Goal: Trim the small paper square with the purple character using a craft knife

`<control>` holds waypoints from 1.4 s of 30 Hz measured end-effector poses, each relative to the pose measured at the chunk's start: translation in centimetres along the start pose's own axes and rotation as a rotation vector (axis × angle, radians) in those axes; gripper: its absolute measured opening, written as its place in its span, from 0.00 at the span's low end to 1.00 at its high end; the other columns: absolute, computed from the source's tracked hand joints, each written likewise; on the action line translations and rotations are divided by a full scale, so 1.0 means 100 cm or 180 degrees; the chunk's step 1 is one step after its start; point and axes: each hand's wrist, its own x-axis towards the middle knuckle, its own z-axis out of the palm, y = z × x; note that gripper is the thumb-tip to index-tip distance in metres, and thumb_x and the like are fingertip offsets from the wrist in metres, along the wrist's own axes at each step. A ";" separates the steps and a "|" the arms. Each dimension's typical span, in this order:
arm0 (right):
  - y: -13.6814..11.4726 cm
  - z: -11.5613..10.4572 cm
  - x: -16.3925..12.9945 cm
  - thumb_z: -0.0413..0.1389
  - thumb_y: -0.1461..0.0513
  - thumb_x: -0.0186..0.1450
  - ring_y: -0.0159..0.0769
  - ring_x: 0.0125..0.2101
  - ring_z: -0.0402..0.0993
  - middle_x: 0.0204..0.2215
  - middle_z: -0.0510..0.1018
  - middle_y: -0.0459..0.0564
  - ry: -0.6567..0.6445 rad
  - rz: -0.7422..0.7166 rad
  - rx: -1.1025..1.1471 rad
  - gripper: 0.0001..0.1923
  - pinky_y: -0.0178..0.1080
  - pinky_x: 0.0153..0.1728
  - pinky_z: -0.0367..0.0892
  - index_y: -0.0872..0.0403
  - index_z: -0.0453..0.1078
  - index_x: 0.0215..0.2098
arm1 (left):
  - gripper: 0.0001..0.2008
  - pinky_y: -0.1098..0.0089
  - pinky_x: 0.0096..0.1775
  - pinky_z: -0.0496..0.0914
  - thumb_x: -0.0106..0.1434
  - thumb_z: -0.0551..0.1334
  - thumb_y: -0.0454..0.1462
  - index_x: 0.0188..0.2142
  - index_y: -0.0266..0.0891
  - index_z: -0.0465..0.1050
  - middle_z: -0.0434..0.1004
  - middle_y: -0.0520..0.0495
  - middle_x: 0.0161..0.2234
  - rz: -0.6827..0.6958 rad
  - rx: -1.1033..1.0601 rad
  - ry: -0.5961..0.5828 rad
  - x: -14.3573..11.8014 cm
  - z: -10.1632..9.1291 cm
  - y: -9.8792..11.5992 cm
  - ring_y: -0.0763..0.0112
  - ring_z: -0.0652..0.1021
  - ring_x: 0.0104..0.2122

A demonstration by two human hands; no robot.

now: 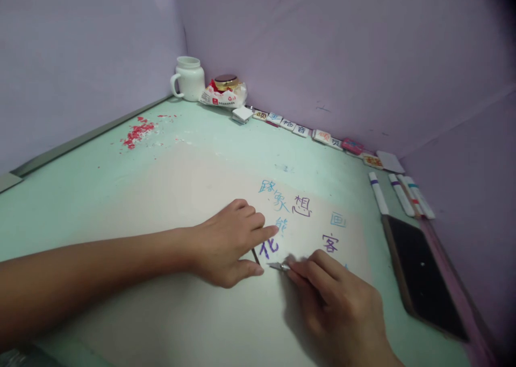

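Observation:
A large pale sheet (193, 318) with several handwritten blue and purple characters covers much of the table. My left hand (234, 243) lies flat on it, fingers apart, beside the purple character 花 (269, 245). A short dark line (255, 256) shows between its thumb and forefinger; whether it is a slit or a thin strip I cannot tell. My right hand (338, 297) is closed around a craft knife (280, 266). The knife's pointed metal blade faces left, just below the purple character and close to my left thumb. Its handle is mostly hidden in the fingers.
A dark-screened phone (423, 275) lies at the right, below several white markers (401, 195). Small lettered pieces (288, 123) line the back wall. In the far corner stand a white mug (190, 79) and a lidded jar in a wrapper (226, 90). Red scraps (137, 133) lie back left.

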 end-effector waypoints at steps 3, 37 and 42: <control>-0.001 0.001 -0.002 0.51 0.61 0.67 0.27 0.19 0.66 0.22 0.70 0.41 0.0041 -0.0026 -0.0118 0.10 0.34 0.19 0.52 0.49 0.74 0.32 | 0.29 0.52 0.51 0.60 0.61 0.61 0.43 0.58 0.28 0.64 0.71 0.39 0.40 0.0011 -0.0032 0.0064 -0.001 0.000 0.000 0.55 0.69 0.39; -0.027 0.013 -0.018 0.53 0.61 0.67 0.28 0.20 0.67 0.23 0.72 0.42 0.0565 0.0532 0.0077 0.08 0.33 0.21 0.56 0.50 0.74 0.37 | 0.18 0.56 0.45 0.63 0.58 0.61 0.41 0.47 0.35 0.67 0.69 0.39 0.42 -0.0102 -0.0309 0.0701 -0.009 0.009 -0.004 0.56 0.71 0.41; -0.028 0.011 -0.018 0.52 0.61 0.67 0.27 0.20 0.67 0.23 0.71 0.42 0.0564 0.0540 -0.0014 0.08 0.33 0.21 0.56 0.51 0.74 0.36 | 0.19 0.55 0.48 0.62 0.59 0.60 0.40 0.49 0.36 0.65 0.69 0.38 0.47 0.0108 -0.0395 0.0827 -0.010 0.014 -0.009 0.55 0.71 0.44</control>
